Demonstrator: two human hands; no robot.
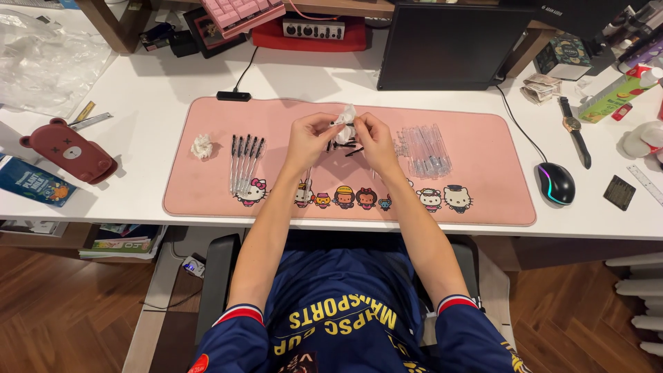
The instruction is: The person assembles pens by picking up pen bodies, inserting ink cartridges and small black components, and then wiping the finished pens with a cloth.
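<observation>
Both hands (343, 138) pinch a white tissue (345, 124) over pen parts (349, 147).

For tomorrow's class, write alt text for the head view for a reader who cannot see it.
Seen from above, a left hand and right hand together hold a white tissue over a pink mat. A row of pens lies on the left, clear tubes on the right.

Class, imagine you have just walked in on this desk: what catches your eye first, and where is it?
First, the two hands, left hand and right hand, meeting over the middle of the pink desk mat around a small white tissue. To their left lies a neat row of assembled pens; to their right, a pile of clear pen barrels.
</observation>
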